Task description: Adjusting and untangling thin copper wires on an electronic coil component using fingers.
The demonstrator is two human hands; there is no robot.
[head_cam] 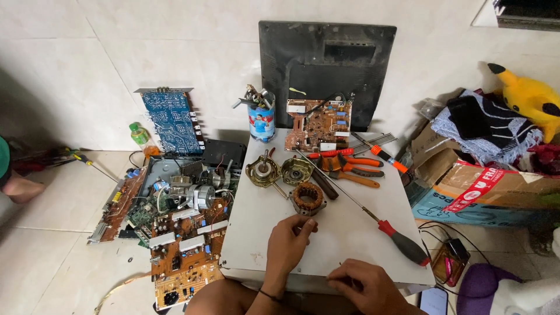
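You are looking at an evenly lit scene, bright but soft, with no hard glare anywhere. The light seems to fall from above and in front, since your left hand (289,239) throws only a faint, short shadow on the white board (344,233) at centre. The tiled wall (116,52) in the upper left of the frame shades off to a dull grey toward the left edge, and a darker shadow pools along its foot. The black panel (326,70) at top centre shows a weak matte sheen. Focus is sharp across the middle; your right hand (367,286) at the bottom edge is slightly soft. Lines bow outward near the frame edges, a wide-lens distortion.
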